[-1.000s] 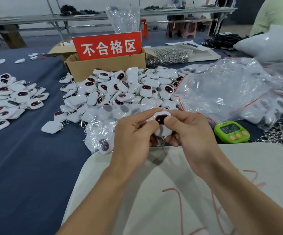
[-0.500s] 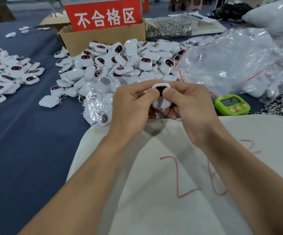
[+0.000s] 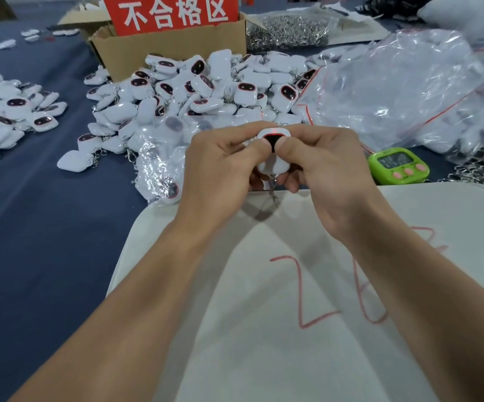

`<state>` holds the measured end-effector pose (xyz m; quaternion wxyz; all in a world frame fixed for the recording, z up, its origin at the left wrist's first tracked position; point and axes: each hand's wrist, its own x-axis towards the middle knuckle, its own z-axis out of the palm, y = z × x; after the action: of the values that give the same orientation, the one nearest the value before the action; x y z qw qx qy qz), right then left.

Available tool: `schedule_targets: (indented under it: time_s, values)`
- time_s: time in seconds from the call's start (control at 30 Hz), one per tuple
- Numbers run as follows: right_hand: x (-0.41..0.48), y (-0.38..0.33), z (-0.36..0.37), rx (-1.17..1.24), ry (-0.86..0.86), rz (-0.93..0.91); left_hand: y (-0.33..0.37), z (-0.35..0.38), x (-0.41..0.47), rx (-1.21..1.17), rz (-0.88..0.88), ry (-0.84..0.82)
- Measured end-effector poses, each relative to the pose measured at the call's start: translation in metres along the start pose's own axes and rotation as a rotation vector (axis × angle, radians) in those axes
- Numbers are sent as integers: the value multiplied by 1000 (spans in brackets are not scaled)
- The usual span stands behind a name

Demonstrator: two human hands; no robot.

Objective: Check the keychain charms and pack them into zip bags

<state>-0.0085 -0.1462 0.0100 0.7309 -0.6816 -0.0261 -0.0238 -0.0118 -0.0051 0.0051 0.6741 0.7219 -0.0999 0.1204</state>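
- Your left hand and right hand close together on one keychain charm, thumbs pressing its dark face, apparently to test it, above the white sheet.
- Just beyond on the counter, unchecked charms lie heaped beside zip bags.
- Farthest, a reject box waits.

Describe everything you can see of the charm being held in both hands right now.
The charm is a small, rounded white piece that looks like glossy plastic, with a dark screen-like face edged in red near its top and a red glow above it. A metal chain hangs from its lower end. It is held above the white board, face up, pinched between the left hand and right hand, thumbs on the face.
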Motion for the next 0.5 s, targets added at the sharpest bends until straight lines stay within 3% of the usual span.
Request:
schedule_targets:
  time_s: [0.37,0.5]
  values:
    - [4,7,0,15,-19,-10,-9,6,7,192,66,44]
    - [1,1,-1,73,-74,-13,-6,4,5,86,38,39]
